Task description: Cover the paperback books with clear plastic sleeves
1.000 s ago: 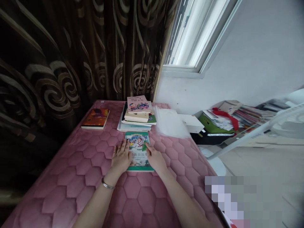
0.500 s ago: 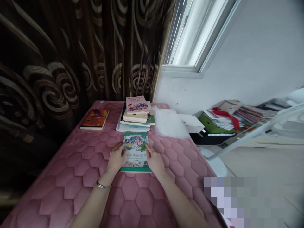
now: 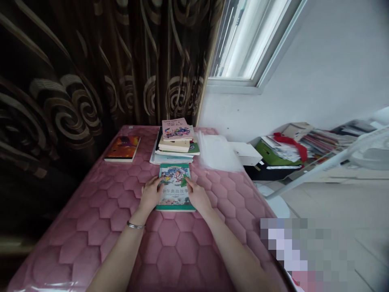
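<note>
A green-bordered book [image 3: 175,187] with an illustrated cover lies face up on the pink quilted surface. My left hand [image 3: 150,195], with a bracelet at the wrist, holds its left edge. On the opposite edge my right hand [image 3: 198,198] grips it, fingertips reaching onto the cover. Just beyond the book stands a stack of books, topped by a pink book [image 3: 176,129]. Below that are a cream book [image 3: 174,145] and some larger, flatter books [image 3: 173,158].
An orange book [image 3: 123,149] lies at the far left, near the dark curtain [image 3: 121,61]. Right of the stack are a clear plastic sheet [image 3: 217,152] and a white box [image 3: 245,153]. A green container [image 3: 270,152] with papers and a white fan [image 3: 322,172] stand farther right.
The view has shifted slightly, so the book and stack sit a little higher in the picture. Both hands keep the same hold on the green-bordered book.
</note>
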The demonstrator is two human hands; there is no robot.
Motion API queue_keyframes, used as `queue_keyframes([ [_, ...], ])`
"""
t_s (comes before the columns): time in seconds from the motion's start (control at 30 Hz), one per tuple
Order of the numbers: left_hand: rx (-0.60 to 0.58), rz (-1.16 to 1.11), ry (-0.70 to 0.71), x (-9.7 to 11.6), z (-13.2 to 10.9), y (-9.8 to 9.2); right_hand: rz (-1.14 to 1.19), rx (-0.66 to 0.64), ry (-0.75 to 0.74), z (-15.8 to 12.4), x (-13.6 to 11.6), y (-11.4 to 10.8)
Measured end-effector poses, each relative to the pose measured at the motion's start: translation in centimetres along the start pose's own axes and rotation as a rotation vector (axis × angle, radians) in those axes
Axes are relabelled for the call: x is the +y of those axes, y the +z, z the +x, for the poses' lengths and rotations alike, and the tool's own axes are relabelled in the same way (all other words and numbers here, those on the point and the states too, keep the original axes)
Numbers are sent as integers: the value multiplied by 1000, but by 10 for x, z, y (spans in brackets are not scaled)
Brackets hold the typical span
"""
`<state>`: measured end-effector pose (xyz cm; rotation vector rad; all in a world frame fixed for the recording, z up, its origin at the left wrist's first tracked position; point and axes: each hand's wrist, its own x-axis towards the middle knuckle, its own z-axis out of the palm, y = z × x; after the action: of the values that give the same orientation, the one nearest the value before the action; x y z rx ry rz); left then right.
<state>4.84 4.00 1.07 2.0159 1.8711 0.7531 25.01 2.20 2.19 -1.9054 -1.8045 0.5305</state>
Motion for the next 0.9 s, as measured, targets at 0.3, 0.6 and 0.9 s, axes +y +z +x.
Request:
queue_keyframes([
  [0.3,-26,-28,2,1,4,-21,163,-6,-2,2,11,-1],
  [0.6,-4,-229,-57,-4,-24,-18,-62,71,42,-8,11,-10],
  [0.9,9,-473,-158,-16,-24,-15,94,-1,35,-4,32,-13],
])
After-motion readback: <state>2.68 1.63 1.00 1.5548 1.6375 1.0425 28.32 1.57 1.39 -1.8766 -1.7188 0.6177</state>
